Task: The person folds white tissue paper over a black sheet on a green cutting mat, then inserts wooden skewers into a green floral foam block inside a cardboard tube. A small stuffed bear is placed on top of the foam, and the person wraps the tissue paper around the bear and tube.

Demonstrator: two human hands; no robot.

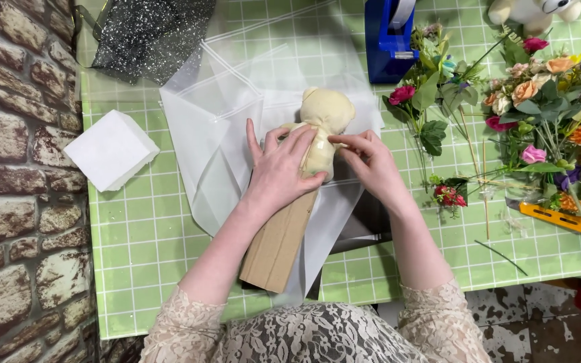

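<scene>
Pressing against cream teddy bear: left hand, right hand.

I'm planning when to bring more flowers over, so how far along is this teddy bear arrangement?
Early. Done: white wrapping sheets are spread out and the cream teddy bear sits atop the cardboard strip. In hand: left hand and right hand press on the bear's body. Left: the flowers lie loose alongside, unwrapped.

The teddy bear lay atop a cardboard strip; flowers at three o'clock, foam block at nine.
</scene>
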